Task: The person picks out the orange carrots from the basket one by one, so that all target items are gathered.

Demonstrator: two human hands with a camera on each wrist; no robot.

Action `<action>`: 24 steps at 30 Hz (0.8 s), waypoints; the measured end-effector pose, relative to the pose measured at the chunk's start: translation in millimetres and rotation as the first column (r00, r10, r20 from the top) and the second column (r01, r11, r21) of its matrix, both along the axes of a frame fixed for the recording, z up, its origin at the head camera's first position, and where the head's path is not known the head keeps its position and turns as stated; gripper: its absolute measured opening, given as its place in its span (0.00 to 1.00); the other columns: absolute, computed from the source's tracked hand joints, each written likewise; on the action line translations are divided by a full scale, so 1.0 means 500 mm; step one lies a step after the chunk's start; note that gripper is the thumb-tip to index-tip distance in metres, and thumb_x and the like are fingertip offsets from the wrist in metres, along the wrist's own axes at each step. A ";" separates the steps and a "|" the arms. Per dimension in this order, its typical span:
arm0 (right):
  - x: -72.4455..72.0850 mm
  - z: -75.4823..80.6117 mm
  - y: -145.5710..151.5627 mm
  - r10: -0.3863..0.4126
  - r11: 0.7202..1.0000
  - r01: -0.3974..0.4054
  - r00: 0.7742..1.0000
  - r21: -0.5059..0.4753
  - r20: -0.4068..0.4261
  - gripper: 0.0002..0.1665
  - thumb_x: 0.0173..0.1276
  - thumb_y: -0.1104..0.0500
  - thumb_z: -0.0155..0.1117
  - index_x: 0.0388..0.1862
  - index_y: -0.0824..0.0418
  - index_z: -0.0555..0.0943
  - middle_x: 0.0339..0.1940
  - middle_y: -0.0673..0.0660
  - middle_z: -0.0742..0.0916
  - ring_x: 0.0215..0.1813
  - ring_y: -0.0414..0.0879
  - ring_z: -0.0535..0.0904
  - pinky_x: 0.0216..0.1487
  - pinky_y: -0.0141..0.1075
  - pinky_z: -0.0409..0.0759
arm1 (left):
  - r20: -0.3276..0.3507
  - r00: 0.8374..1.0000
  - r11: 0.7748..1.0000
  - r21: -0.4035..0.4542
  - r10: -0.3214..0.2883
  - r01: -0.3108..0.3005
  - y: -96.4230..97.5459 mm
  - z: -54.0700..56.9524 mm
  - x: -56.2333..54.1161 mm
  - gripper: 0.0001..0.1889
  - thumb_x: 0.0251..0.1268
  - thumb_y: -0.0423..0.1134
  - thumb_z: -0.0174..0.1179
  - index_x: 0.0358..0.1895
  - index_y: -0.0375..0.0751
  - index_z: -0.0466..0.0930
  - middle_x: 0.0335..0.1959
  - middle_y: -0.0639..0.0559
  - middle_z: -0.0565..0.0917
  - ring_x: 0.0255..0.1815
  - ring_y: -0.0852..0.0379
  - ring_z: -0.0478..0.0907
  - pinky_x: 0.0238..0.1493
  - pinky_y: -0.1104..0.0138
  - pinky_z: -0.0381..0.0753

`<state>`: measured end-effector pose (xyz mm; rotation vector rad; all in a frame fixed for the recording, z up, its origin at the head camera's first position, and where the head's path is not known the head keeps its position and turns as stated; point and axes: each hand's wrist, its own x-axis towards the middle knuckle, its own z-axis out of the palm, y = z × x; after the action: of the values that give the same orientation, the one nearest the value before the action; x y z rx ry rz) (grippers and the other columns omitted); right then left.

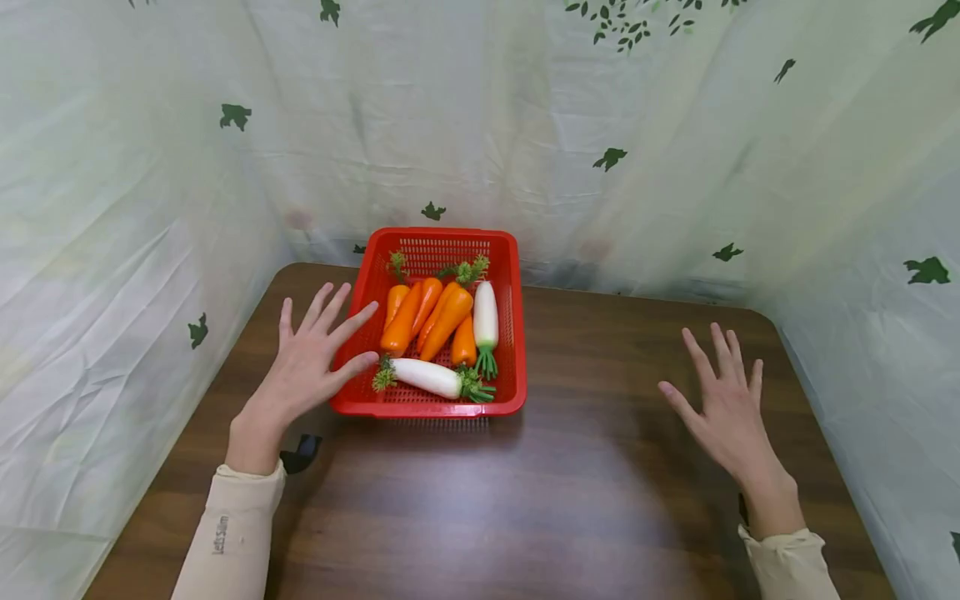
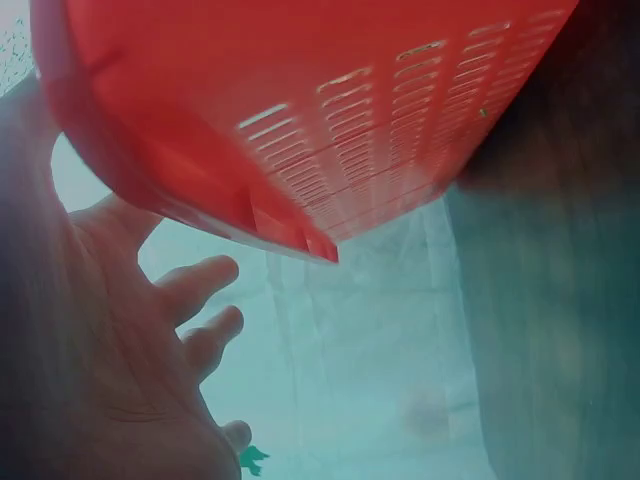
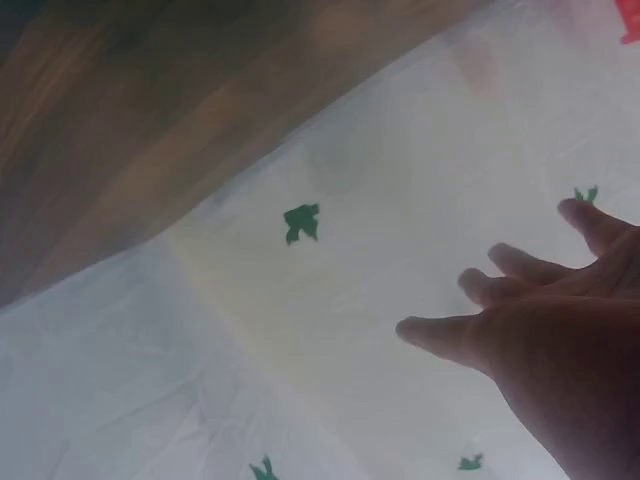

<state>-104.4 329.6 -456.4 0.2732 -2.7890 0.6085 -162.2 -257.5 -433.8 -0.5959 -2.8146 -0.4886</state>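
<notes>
Carrots (image 1: 450,321) and 2 white radishes (image 1: 427,377) are contained in the red basket (image 1: 516,333) on the bench (image 1: 600,483); work is judged unstarted or finished. Nothing is gripped: left hand (image 1: 307,362) beside the rim, right hand (image 1: 726,412) well apart, both spread wide.

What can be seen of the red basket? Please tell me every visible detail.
The red basket looks like shiny plastic: a rectangle with rounded corners, a smooth rim and rows of slots in its walls. It stands upright on the brown table, left of the middle, near the back edge. Orange carrots and two white radishes lie inside. The spread left hand is at its left side; whether they touch is unclear.
</notes>
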 end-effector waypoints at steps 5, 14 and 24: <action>-0.006 0.007 -0.018 0.011 0.999 -0.010 1.000 -0.038 0.008 0.47 0.78 0.38 0.61 0.88 0.46 0.53 0.89 0.63 0.51 0.88 0.66 0.43 0.78 0.76 0.38 | 0.002 1.000 1.000 0.007 0.007 -0.007 -0.003 0.004 -0.006 0.40 0.70 0.67 0.57 0.83 0.58 0.64 0.87 0.41 0.51 0.87 0.37 0.41 0.79 0.28 0.26; -0.032 0.023 -0.063 0.042 0.994 -0.041 0.999 -0.097 0.015 0.47 0.78 0.42 0.63 0.88 0.43 0.53 0.89 0.62 0.53 0.86 0.68 0.49 0.78 0.76 0.46 | 0.028 1.000 0.995 0.103 -0.011 0.008 -0.012 -0.012 -0.022 0.39 0.72 0.65 0.57 0.82 0.57 0.65 0.87 0.41 0.53 0.87 0.36 0.44 0.78 0.27 0.30; -0.049 0.033 -0.108 0.089 0.984 -0.089 0.996 -0.154 -0.005 0.45 0.79 0.42 0.61 0.88 0.44 0.55 0.89 0.61 0.55 0.85 0.70 0.51 0.77 0.76 0.48 | 0.108 0.993 0.961 0.274 -0.053 0.022 -0.019 -0.047 -0.037 0.35 0.75 0.55 0.58 0.82 0.56 0.66 0.87 0.41 0.54 0.87 0.38 0.45 0.78 0.27 0.34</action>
<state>-129.0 275.5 -439.8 0.3661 -2.7238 0.8417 -180.7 -266.9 -457.2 -0.5798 -2.7733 -0.9270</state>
